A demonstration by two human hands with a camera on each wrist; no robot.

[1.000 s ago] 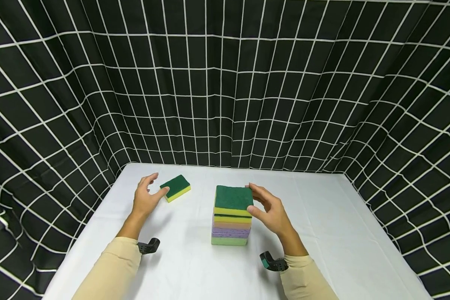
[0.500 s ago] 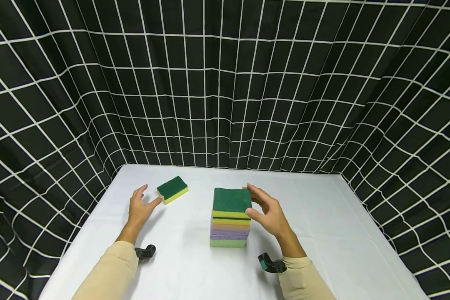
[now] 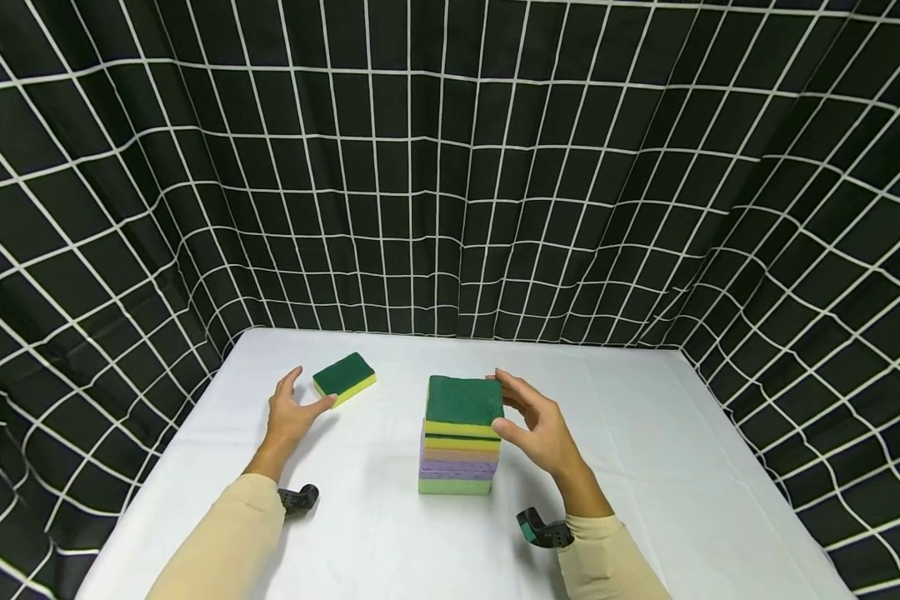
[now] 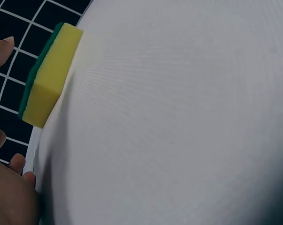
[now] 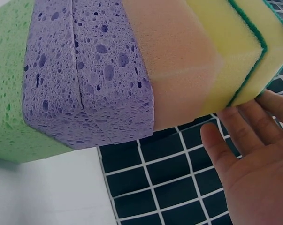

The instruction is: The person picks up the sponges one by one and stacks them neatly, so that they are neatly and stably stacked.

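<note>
A stack of several sponges (image 3: 465, 402) stands in the middle of the table: light green lowest, then purple and peach, with two yellow scrub sponges with dark green pads on top. My right hand (image 3: 542, 427) is at the stack's right side, fingers extended behind and thumb in front. In the right wrist view its fingertips (image 5: 230, 112) are right at the upper yellow sponges (image 5: 240, 51). One loose yellow and green scrub sponge (image 3: 345, 377) lies at the back left. My left hand (image 3: 291, 417) is beside it, fingers spread, thumb overlapping its near edge in the head view.
A white cloth (image 3: 630, 433) covers the table. Black curtains with a white grid (image 3: 450, 167) hang behind and along both sides. Each forearm wears a black wrist strap (image 3: 543, 532) over a beige sleeve (image 3: 603, 554).
The left hand has drawn back slightly from the loose sponge, then come a little closer again. The right hand stays beside the stack; neither sponge group has moved. The head view has shifted slightly.
</note>
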